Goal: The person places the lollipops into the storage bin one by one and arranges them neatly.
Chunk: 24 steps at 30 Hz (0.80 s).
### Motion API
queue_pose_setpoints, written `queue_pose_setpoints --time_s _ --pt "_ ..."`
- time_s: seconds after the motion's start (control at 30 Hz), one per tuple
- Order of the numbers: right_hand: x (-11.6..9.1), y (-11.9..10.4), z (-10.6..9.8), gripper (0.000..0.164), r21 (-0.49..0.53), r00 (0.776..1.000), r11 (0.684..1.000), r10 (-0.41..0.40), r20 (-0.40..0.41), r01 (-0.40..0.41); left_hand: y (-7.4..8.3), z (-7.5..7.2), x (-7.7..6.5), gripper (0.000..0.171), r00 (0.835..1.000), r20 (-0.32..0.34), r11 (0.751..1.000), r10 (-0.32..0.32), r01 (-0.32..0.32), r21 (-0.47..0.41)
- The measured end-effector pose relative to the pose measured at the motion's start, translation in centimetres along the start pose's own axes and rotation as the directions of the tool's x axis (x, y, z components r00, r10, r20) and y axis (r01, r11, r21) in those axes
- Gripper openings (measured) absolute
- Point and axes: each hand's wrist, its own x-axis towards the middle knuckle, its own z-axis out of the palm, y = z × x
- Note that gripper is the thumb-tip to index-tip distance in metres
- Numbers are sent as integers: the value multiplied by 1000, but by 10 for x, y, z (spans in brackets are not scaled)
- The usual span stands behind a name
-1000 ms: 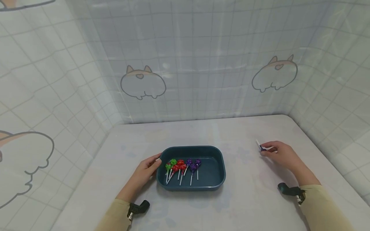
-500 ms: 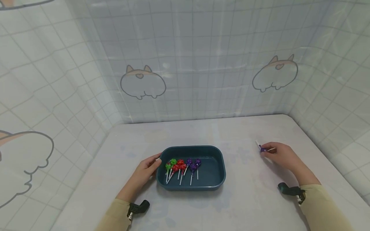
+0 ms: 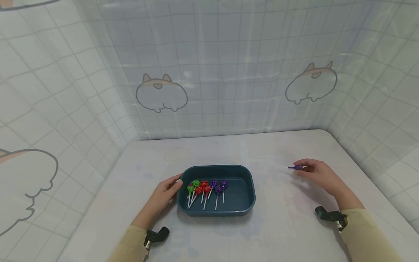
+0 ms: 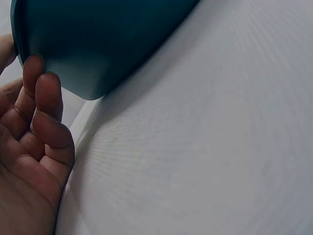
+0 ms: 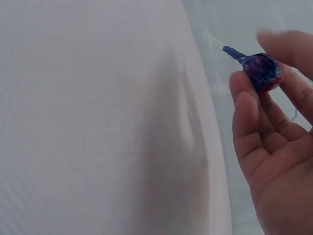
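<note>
My left hand (image 3: 166,192) holds the left end of a dark teal tray (image 3: 240,211), thumb at the rim. In the left wrist view, curled fingers (image 4: 49,95) lie against the tray's outer wall (image 4: 105,54). Inside the tray, toward its left, are green lollipops (image 3: 196,183), red lollipops (image 3: 198,190) and purple lollipops (image 3: 218,189), with their white sticks mostly toward the near side. Off to the right, my right hand (image 3: 317,174) pinches a purple-wrapped lollipop (image 3: 297,167) above the table. Its blurred stick points left; the right wrist view shows red on the wrapper (image 5: 262,70).
The pale table (image 3: 209,240) has a rounded far right corner. A tiled-pattern curtain (image 3: 235,80) with cartoon animals rises behind and on both sides. Black wrist cameras (image 3: 158,234) are strapped at both sleeves.
The lollipop in my right hand has turned: its stick pointed up and away, and now points left with more of the purple wrapper showing. My left hand and the tray stay put.
</note>
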Motion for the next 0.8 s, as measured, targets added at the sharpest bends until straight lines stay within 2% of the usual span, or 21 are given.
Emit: queue_pose_setpoints --time_s 0.2,0.37,0.8 --pt "0 0 1 48 -23 1000 1000 -4 -13 4 -1 0 1 55 1000 5 1000 1 -1 -6" --pt "-2 -1 1 55 -10 1000 1000 26 -9 -26 -2 0 1 55 1000 8 1000 10 -10 -14" --pt "-4 -3 -1 49 12 999 1000 16 -27 -16 -4 1 3 53 1000 12 1000 23 -23 -11"
